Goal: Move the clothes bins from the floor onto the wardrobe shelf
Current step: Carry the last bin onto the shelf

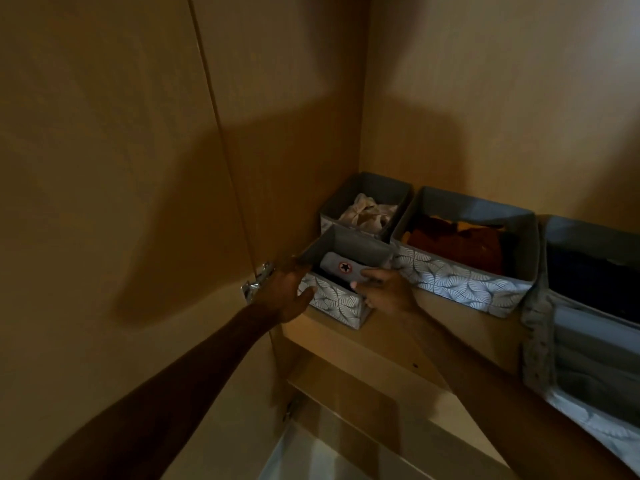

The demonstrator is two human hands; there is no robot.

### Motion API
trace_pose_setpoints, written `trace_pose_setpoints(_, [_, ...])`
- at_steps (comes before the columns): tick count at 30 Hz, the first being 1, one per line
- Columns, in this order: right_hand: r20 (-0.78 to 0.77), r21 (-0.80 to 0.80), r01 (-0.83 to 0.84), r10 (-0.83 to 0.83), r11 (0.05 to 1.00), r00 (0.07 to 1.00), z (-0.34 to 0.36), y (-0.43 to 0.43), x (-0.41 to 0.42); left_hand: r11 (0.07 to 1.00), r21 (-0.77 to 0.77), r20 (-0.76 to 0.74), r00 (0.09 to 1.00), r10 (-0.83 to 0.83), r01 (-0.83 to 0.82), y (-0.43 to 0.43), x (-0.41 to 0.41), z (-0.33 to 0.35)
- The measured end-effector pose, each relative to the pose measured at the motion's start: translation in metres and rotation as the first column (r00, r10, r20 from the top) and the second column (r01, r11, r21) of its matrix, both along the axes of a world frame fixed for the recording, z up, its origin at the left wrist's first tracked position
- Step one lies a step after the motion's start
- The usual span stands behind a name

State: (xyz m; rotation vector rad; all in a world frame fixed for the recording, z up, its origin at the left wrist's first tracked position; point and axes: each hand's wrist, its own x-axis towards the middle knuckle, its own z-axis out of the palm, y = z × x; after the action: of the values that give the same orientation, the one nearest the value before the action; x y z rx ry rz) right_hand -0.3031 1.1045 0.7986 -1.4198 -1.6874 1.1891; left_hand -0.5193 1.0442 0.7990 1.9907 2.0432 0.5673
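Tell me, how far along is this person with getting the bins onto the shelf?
Done: the back bin, rust-clothes bin and far-right bin sit on the shelf. In hand: the left hand and right hand grip the front bin, already resting near the shelf edge. Left: perhaps a push inward; the floor is out of view, so more bins may wait.

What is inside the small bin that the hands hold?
A folded grey cloth with a red-ringed star badge lies on top. Something dark shows beneath it. The bin has a front wall that, with the right hand, covers the rest.
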Motion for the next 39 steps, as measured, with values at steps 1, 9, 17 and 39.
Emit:
trace_pose_setpoints(1, [0.017, 0.016, -0.038, 0.037, 0.999, 0.999, 0.001, -0.001, -0.001, 1.0, -0.014, -0.022, 1.0, 0.011, -0.011, 0.0, -0.002, -0.001])
trace_pose_setpoints(9, [0.072, 0.141, -0.154, 0.145, 0.978, 0.987, -0.002, 0.002, -0.013, 0.998, -0.033, -0.008, 0.999, 0.053, -0.054, 0.01, -0.02, -0.019])
trace_pose_setpoints(17, [0.083, 0.19, -0.165, 0.151, 0.968, 0.985, -0.005, 0.007, -0.027, 0.993, -0.052, 0.051, 0.993, 0.111, -0.108, 0.01, -0.028, -0.018])
trace_pose_setpoints(39, [-0.064, 0.184, -0.072, 0.085, 0.98, 0.994, -0.026, -0.007, -0.008, 0.97, 0.086, 0.37, 0.911, 0.18, -0.226, -0.021, 0.004, -0.022])
